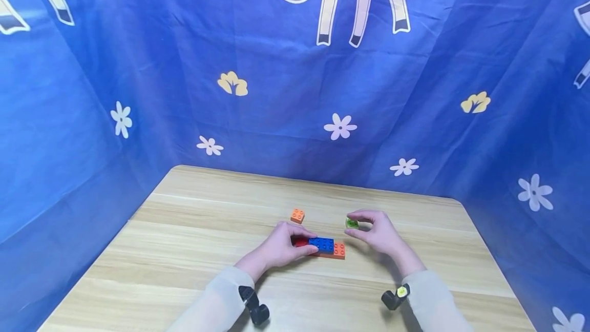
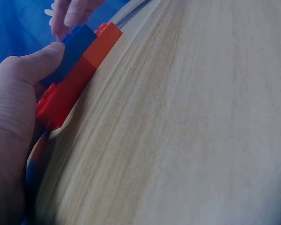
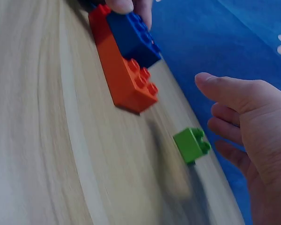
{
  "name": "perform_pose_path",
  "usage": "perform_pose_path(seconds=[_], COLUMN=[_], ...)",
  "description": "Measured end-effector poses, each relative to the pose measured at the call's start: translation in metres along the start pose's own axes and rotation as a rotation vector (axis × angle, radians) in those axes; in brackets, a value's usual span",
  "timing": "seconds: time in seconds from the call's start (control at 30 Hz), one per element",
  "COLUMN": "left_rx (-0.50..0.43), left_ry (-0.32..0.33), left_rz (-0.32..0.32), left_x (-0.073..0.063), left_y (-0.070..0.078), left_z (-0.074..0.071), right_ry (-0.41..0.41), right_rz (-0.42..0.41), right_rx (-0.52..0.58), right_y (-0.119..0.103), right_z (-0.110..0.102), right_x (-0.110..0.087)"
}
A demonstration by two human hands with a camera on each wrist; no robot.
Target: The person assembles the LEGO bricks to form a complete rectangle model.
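A blue brick (image 1: 322,245) is stacked across a red brick (image 2: 68,96) and an orange brick (image 3: 129,86) that lie end to end. My left hand (image 1: 282,245) grips the blue brick near its left part, thumb on the near side and fingers on the far side. The fingers hide part of the red brick. To the right, a small green brick (image 3: 189,145) stands on the table. Around it hover the thumb and fingers of my right hand (image 1: 378,232), spread apart; the right wrist view shows a gap between them and the brick.
A small orange brick (image 1: 297,214) sits on the wooden table (image 1: 203,250) beyond my left hand. Blue patterned cloth (image 1: 276,132) rises behind the table and along both sides.
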State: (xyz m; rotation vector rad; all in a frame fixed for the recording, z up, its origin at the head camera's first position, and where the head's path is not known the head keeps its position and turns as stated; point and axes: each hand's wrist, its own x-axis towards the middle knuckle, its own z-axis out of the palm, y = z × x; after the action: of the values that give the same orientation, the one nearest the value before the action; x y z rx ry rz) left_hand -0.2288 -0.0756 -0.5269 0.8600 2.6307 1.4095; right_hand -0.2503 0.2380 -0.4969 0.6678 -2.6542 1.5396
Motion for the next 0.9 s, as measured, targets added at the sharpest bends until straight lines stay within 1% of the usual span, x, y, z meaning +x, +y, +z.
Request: perform_pose_path(seconds=[0.13,0.23,0.4,0.57,0.7,0.9], left_rx=[-0.005,-0.003,-0.007,-0.011,-0.011,-0.017], left_ry=[-0.002,-0.001,-0.004,-0.004,-0.003,-0.008], left_rz=[-0.004,-0.001,0.001,0.029,0.038,0.016], left_x=[-0.001,-0.001,0.0,0.001,0.001,0.0], left_y=[-0.001,-0.001,-0.002,-0.001,-0.001,0.0], left_z=[0.0,0.001,0.001,0.001,0.001,0.0], right_ry=[0.03,0.046,0.043,0.038,0.05,0.053], right_rz=[-0.014,-0.009,0.022,0.042,0.03,-0.019], right_rx=[-0.058,-0.092,-0.112,-0.124,-0.149,-0.193], right_y=[0.009,0.015,0.024,0.034,0.04,0.043], right_z=[-0.003,-0.005,-0.007,-0.006,-0.002,0.002], right_x=[0.0,0.0,0.001,0.004,0.005,0.008])
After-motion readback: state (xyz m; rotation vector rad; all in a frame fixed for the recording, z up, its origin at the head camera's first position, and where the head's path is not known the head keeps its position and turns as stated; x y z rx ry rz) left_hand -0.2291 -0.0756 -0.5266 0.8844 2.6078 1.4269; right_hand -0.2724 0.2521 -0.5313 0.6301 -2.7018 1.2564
